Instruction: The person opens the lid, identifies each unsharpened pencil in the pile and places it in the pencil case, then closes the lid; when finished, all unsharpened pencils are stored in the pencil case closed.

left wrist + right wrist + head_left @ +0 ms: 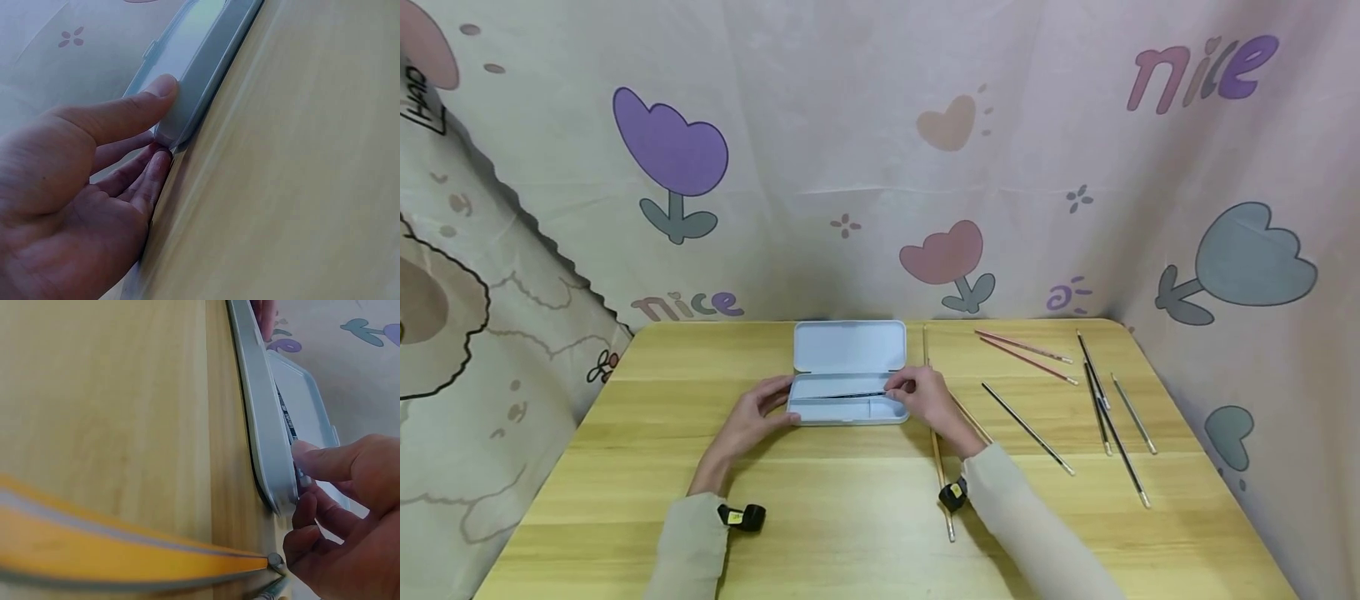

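Note:
A pale blue pencil case (pixel 842 422) lies on the table with its lid (pixel 850 346) raised at the back. My left hand (pixel 752 421) grips its left end; in the left wrist view the thumb (pixel 140 112) lies on the edge and the other fingers are at the end corner. A black pencil (pixel 853 395) lies lengthwise over the case's inside. My right hand (pixel 931 404) pinches this pencil's right end between thumb and fingers, at the right side of the case. In the right wrist view, the pencil's end (pixel 304 480) shows just beneath the thumb.
Yellow pencils (pixel 938 467) lie under and beside my right forearm. To the right are a black pencil (pixel 1028 429), two red pencils (pixel 1028 360), several dark pencils (pixel 1123 454) and a grey-green pencil (pixel 1133 414). A patterned curtain (pixel 820 150) hangs behind the table.

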Action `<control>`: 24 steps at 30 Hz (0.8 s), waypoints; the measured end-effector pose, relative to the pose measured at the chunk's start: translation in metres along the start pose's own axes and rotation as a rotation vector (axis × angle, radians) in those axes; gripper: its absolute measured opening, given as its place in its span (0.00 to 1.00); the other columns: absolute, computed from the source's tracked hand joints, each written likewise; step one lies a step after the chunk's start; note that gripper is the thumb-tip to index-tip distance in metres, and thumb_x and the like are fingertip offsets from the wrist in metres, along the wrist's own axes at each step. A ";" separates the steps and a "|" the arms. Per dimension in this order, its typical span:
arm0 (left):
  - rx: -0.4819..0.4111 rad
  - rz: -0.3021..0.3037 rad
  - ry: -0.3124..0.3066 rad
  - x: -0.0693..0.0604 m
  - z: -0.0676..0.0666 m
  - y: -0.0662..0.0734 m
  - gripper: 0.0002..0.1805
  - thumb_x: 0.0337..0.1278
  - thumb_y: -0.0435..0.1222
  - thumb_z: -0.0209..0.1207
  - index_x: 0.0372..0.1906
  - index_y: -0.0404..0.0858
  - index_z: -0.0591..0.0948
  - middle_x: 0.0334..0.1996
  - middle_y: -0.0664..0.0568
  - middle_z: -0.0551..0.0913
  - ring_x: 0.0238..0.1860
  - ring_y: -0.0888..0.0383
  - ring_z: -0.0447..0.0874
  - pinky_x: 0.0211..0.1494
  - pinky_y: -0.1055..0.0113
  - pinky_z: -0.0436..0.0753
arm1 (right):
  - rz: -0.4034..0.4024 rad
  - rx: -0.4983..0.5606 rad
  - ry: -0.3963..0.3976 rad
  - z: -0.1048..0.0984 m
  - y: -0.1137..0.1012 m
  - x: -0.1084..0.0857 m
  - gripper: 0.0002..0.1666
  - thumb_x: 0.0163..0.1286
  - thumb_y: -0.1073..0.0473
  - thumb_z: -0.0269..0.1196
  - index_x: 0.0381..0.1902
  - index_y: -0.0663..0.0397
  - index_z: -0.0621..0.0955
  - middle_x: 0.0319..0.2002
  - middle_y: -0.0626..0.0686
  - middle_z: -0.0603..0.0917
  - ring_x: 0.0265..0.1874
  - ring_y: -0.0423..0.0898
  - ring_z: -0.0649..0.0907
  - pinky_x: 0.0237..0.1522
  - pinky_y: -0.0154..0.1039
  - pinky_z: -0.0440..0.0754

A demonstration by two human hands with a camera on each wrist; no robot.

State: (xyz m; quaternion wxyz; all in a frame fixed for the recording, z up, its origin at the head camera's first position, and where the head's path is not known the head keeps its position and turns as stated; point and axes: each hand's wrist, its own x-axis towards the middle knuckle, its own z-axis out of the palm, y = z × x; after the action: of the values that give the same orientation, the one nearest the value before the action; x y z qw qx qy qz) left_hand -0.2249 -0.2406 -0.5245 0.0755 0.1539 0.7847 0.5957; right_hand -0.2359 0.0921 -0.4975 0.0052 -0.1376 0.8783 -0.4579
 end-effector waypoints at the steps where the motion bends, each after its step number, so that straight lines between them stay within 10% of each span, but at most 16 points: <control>1: 0.004 0.002 0.003 -0.001 0.000 0.000 0.40 0.59 0.28 0.70 0.74 0.26 0.66 0.73 0.31 0.63 0.71 0.32 0.67 0.71 0.61 0.75 | 0.003 -0.010 -0.007 0.000 -0.001 -0.001 0.03 0.68 0.68 0.70 0.35 0.58 0.90 0.34 0.48 0.86 0.30 0.43 0.79 0.26 0.30 0.80; 24: -0.004 0.012 0.001 -0.001 -0.001 -0.002 0.40 0.58 0.27 0.70 0.74 0.25 0.66 0.74 0.31 0.63 0.71 0.33 0.67 0.72 0.60 0.75 | -0.060 0.107 0.111 -0.041 -0.020 -0.034 0.07 0.69 0.67 0.69 0.44 0.58 0.88 0.37 0.50 0.88 0.36 0.48 0.82 0.34 0.37 0.84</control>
State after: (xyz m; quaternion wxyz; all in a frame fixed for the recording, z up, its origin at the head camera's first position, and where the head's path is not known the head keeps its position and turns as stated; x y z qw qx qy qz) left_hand -0.2242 -0.2420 -0.5262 0.0720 0.1583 0.7826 0.5977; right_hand -0.2041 0.1225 -0.4612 -0.0499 -0.1376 0.8470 -0.5111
